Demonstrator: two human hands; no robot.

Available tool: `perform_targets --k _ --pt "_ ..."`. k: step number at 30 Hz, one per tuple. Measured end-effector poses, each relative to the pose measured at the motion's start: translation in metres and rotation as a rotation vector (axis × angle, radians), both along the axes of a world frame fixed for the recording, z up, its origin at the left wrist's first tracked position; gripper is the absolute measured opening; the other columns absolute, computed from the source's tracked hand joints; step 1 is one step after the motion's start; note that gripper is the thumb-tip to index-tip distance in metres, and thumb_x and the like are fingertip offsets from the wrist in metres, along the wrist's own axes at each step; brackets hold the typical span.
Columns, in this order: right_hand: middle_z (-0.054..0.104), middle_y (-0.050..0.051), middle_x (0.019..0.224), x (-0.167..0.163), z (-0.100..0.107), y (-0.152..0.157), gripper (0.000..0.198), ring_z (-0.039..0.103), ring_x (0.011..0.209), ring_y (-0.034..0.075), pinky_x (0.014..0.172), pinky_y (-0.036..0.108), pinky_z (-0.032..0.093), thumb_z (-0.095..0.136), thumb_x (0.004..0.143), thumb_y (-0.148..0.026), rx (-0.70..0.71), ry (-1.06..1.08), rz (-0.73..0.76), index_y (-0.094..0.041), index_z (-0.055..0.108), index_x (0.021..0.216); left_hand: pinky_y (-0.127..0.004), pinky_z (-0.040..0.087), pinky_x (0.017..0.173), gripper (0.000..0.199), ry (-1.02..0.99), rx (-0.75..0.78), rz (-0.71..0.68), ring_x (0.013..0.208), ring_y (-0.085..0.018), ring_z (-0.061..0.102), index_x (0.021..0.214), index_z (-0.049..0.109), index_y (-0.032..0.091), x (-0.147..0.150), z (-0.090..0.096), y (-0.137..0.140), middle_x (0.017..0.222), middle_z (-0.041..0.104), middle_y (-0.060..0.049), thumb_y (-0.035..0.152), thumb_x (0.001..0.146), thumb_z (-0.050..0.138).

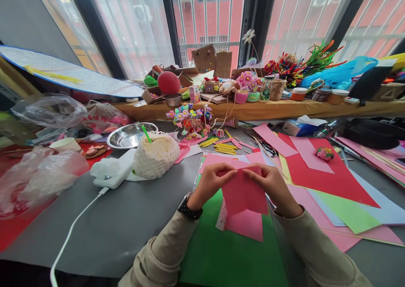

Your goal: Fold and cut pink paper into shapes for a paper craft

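A sheet of pink paper hangs between my two hands, with a faint crease down its middle. My left hand pinches its top edge between thumb and fingers; a dark watch circles that wrist. Closed on the same edge from the other side is my right hand, its thumb close to the left one. Below the sheet, another pink paper lies on a green board. A pale speckled strip sticks out beside it, partly covered.
Coconut in white foam netting with a green straw stands left, near a white power bank and its cable. Coloured papers and scissors lie right. Folded yellow pieces lie ahead, below a wooden ledge crowded with crafts.
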State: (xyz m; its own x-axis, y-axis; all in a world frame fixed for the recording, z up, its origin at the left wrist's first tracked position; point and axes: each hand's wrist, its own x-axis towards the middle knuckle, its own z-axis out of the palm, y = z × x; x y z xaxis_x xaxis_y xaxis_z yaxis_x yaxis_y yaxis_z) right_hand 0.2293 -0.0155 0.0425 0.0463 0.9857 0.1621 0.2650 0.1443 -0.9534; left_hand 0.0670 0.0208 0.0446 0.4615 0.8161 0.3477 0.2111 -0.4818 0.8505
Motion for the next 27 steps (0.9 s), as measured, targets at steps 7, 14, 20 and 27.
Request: perform_targets --k 7,14,20,27 --pt "0.057 -0.001 0.054 -0.001 -0.011 0.006 0.032 0.046 0.044 0.009 0.039 0.02 0.031 0.06 0.06 -0.045 -0.212 0.213 -0.002 -0.013 0.06 0.067 -0.019 0.04 0.058 0.025 -0.118 -0.283 -0.046 0.07 -0.013 0.054 0.074 0.063 0.012 0.001 -0.014 0.011 0.077 0.062 -0.005 0.035 0.07 0.055" --pt "0.056 0.0 0.05 -0.003 -0.013 0.007 0.039 0.046 0.041 0.01 0.036 0.021 0.031 0.06 0.055 -0.051 -0.222 0.254 -0.026 -0.014 0.059 0.064 -0.02 0.04 0.06 0.025 -0.131 -0.254 0.023 0.07 -0.013 0.053 0.074 0.063 0.011 0.004 -0.016 0.009 0.076 0.062 -0.005 0.035 0.07 0.056" --pt "0.053 -0.001 0.05 -0.002 -0.019 0.009 0.034 0.043 0.042 0.009 0.037 0.02 0.03 0.061 0.057 -0.048 -0.158 0.192 -0.071 -0.014 0.053 0.056 -0.02 0.04 0.062 0.025 -0.133 -0.232 0.04 0.073 -0.014 0.053 0.075 0.064 0.012 0.002 -0.014 0.007 0.078 0.062 -0.005 0.035 0.069 0.055" --pt "0.052 -0.002 0.052 0.002 -0.027 0.013 0.033 0.042 0.045 0.008 0.039 0.02 0.031 0.06 0.06 -0.047 -0.118 0.099 -0.112 -0.015 0.051 0.057 -0.018 0.034 0.046 0.031 -0.156 -0.455 0.018 0.055 -0.01 0.05 0.069 0.065 0.01 0.002 -0.019 0.008 0.063 0.06 -0.002 0.04 0.062 0.061"
